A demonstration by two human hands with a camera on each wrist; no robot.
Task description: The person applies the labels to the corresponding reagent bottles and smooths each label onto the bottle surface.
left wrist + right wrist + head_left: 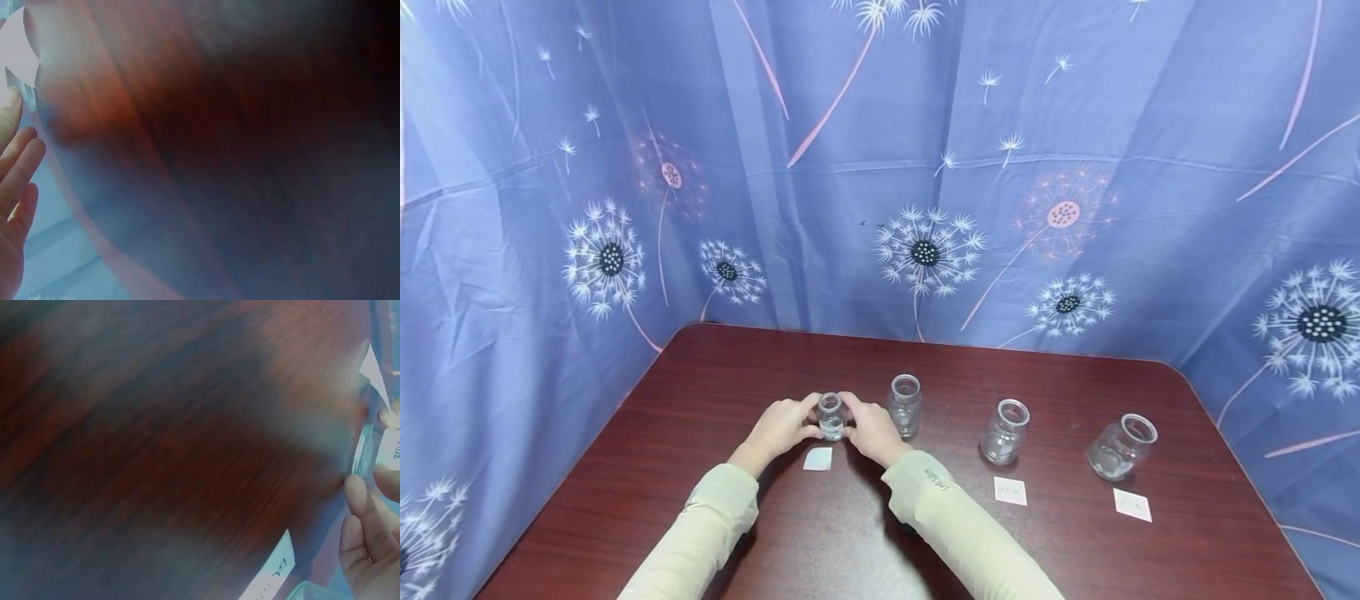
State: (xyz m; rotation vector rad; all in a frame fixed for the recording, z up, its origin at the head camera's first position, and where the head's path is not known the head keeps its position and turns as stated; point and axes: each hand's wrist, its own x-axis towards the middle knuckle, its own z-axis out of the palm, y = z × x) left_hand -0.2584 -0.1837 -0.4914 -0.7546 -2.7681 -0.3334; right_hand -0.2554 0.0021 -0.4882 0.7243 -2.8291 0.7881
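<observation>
Both hands are around a small clear glass jar (831, 422) standing upright at the middle left of the table. My left hand (781, 427) holds its left side between thumb and fingers. On the opposite side, my right hand (874, 429) grips it the same way. A white paper note (817, 459) lies just in front of this jar, with one corner curled up. In the right wrist view, the jar's base (362, 450) shows beside the right fingers (356, 495), near a white label (391, 450) with handwriting. The left wrist view catches the left hand (15, 200) only at its edge.
Right of the hands stands a taller glass jar (905, 408). Farther right are another jar (1002, 435) with a written note (1010, 491) before it, and a wide-mouthed jar (1120, 450) with its note (1132, 505). A blue dandelion-print curtain (850, 208) hangs behind the brown table (700, 375).
</observation>
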